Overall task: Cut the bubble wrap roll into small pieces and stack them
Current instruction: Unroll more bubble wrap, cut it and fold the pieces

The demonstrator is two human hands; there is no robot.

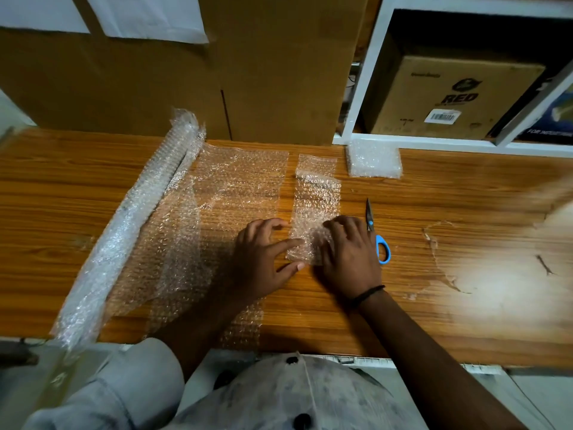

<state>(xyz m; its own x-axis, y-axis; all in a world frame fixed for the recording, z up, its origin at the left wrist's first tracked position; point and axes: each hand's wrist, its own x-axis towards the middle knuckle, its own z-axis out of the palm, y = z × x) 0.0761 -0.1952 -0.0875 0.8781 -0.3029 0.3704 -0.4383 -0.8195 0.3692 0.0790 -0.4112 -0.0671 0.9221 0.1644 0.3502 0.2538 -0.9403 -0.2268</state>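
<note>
1. Desk (403,305): wood-grain top running the full width in front of you; a bright glare patch and a few scuffs sit toward its right end.
2. Bubble wrap roll (136,225): lies on the desk's left side, slanting from the near-left edge up toward the far middle. A sheet (235,187) is unrolled from it to the right, flat on the desk, reaching your left hand.
3. Cut strip (314,206): a narrow piece lying lengthwise just right of the sheet, apart from it, with the far end folded over on itself.
4. Stack of pieces (373,159): small squares piled at the far edge of the desk, right of the strip, against the white shelf frame (366,88).
5. Scissors (376,234): blue handles, blades closed and pointing away from you, lying on the desk just right of your right hand, not held.
6. Your left hand (263,259): palm down on the sheet's edge, fingers spread flat, index fingertip touching the near end of the strip; it grips nothing.
7. Your right hand (350,252): palm down on the strip's near end, fingers pressing it to the desk rather than closing around it; a dark band circles the wrist.
8. Cardboard boxes (186,82): stand behind the desk; another box (449,97) sits inside the shelf.
</note>
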